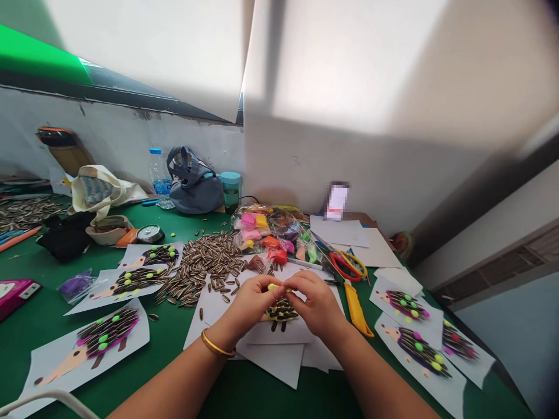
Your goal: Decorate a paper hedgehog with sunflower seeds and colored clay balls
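My left hand (257,298) and my right hand (313,299) meet at the fingertips over the middle of the table. Pinched between them is a small piece of yellow modelling clay (273,287). Right below lies a hedgehog picture (282,311) on white paper, its body set with dark sunflower seeds and its two dark feet showing; my fingers hide its upper part. More white sheets (279,358) are stacked under it. To the left spreads a heap of striped sunflower seeds (205,265), some of them loose on the paper.
Hedgehog pictures lie left (87,349) and right (417,349). Behind my hands are bagged coloured clay (271,233), red-handled scissors (345,265) and a yellow utility knife (357,308). A bottle (161,180), grey bag (194,189), cup (230,189) and phone (338,201) stand along the wall.
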Demonstrator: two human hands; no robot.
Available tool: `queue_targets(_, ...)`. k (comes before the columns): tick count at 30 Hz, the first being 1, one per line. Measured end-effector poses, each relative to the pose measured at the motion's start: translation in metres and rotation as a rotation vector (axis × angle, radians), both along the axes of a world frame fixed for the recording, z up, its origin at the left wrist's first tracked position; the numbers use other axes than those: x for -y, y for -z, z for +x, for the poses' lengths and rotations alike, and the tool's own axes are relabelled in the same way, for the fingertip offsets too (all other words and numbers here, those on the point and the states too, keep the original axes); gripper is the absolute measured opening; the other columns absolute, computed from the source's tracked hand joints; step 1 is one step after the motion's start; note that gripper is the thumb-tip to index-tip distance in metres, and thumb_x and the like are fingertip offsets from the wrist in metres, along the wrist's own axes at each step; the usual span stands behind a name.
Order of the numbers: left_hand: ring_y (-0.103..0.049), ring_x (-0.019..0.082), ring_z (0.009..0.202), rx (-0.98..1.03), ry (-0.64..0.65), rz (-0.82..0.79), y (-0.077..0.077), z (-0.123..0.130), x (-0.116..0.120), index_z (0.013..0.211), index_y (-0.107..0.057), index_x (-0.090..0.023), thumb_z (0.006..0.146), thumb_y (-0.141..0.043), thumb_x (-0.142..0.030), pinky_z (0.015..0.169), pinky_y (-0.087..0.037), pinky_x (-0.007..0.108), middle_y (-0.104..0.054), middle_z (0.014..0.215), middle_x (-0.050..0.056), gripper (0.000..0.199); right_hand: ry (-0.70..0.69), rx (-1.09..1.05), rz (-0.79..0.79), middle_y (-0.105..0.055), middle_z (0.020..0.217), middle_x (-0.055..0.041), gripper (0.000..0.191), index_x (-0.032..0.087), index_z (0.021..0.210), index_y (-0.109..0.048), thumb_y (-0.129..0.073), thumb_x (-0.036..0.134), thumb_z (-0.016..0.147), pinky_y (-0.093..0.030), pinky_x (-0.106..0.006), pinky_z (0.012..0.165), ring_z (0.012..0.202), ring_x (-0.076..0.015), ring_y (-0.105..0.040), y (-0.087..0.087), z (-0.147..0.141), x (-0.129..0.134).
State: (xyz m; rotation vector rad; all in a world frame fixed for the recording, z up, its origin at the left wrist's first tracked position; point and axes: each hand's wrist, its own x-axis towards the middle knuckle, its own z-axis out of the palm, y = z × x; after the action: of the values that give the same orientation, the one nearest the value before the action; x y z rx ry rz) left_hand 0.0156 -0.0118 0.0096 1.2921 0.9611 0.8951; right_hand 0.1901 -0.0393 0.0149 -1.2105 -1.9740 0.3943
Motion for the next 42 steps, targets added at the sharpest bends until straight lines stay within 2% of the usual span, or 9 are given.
queue_targets(5,-0.044,0.01,0.053,0.08,-0.034,-0.012,-0.001,0.001,0.001,0.075,-0.064,-0.018,0.078,-0.071,-0.039,0.049,-0.033,0.021,-0.054,0.06,-0.003,0.022,0.056,-0.178,-0.057,-0.067,0.087,-0.0047,0.01,0.022,0.086,-0.069,-0.061,0.028,0.088,-0.049,-0.032,0.076,0.084,-0.0198,-0.061,-0.003,0.006,-0.001)
queue_targets(10,-0.054,0.008,0.063,0.401,-0.032,-0.259,0.003,0.002,-0.001,0.108,-0.063,-0.019,0.08,-0.071,-0.028,0.058,-0.041,0.017,-0.062,0.079,0.001,0.031,0.148,-0.454,-0.188,-0.071,0.101,-0.0068,0.024,0.021,0.106,-0.07,-0.058,0.035,0.091,-0.053,-0.035,0.08,0.089,-0.0204,-0.065,-0.005,0.01,-0.004)
queue_targets(17,-0.057,0.009,0.069,0.694,-0.04,-0.433,0.001,0.006,0.005,0.086,-0.063,-0.016,0.086,-0.065,-0.022,0.064,-0.049,0.019,-0.056,0.076,0.0,0.007,-0.035,-0.357,-0.041,-0.071,0.106,-0.0041,0.022,0.027,0.111,-0.068,-0.056,0.026,0.092,-0.053,-0.035,0.087,0.098,-0.0199,-0.065,0.002,-0.011,0.007)
queue_targets(22,-0.065,0.014,0.079,0.736,-0.071,-0.491,0.004,0.013,0.009,0.106,-0.064,-0.015,0.087,-0.06,-0.013,0.067,-0.053,0.022,-0.066,0.099,0.007,0.02,-0.096,-0.186,0.147,-0.07,0.1,-0.0037,0.019,0.026,0.106,-0.067,-0.058,0.021,0.09,-0.052,-0.036,0.083,0.092,-0.0193,-0.064,0.008,-0.025,0.014)
queue_targets(27,-0.068,0.016,0.095,0.923,-0.014,-0.648,-0.001,0.006,0.002,0.108,-0.064,-0.011,0.098,-0.045,-0.03,0.079,-0.055,0.024,-0.068,0.11,0.013,0.029,0.044,0.198,0.357,-0.069,0.12,-0.0041,0.026,0.028,0.115,-0.068,-0.054,0.022,0.093,-0.04,-0.047,0.102,0.117,-0.0258,-0.056,0.003,-0.026,0.01)
queue_targets(32,-0.062,0.026,0.117,1.077,-0.064,-0.611,-0.009,-0.007,-0.006,0.104,-0.063,-0.012,0.099,-0.036,-0.042,0.096,-0.052,0.041,-0.065,0.122,0.017,0.04,-0.112,0.415,0.349,-0.052,0.144,-0.0046,0.05,0.02,0.137,-0.052,-0.046,0.047,0.096,-0.003,-0.053,0.121,0.143,-0.0288,-0.031,0.006,-0.035,0.014)
queue_targets(36,-0.055,0.027,0.126,1.087,-0.055,-0.651,-0.01,-0.006,-0.004,0.11,-0.061,-0.012,0.098,-0.041,-0.039,0.107,-0.044,0.043,-0.062,0.128,0.017,0.036,-0.187,0.473,0.361,-0.039,0.153,-0.005,0.077,0.019,0.149,-0.036,-0.038,0.069,0.091,0.006,-0.05,0.121,0.147,-0.0272,-0.023,0.014,-0.037,0.014)
queue_targets(40,-0.052,0.029,0.13,1.13,-0.041,-0.624,-0.012,-0.009,-0.005,0.12,-0.057,-0.01,0.098,-0.037,-0.046,0.108,-0.043,0.045,-0.057,0.135,0.019,0.046,-0.113,0.485,0.36,-0.045,0.149,-0.0045,0.068,0.02,0.147,-0.039,-0.042,0.062,0.093,0.016,-0.052,0.119,0.146,-0.0281,-0.024,0.005,-0.03,0.012)
queue_targets(42,-0.051,0.029,0.13,1.153,-0.049,-0.607,-0.012,-0.01,-0.007,0.123,-0.055,-0.01,0.098,-0.034,-0.05,0.107,-0.044,0.045,-0.055,0.137,0.02,0.051,-0.166,0.484,0.35,-0.052,0.144,-0.0029,0.06,0.021,0.143,-0.046,-0.041,0.058,0.096,0.016,-0.052,0.119,0.145,-0.0265,-0.027,0.0,-0.028,0.013)
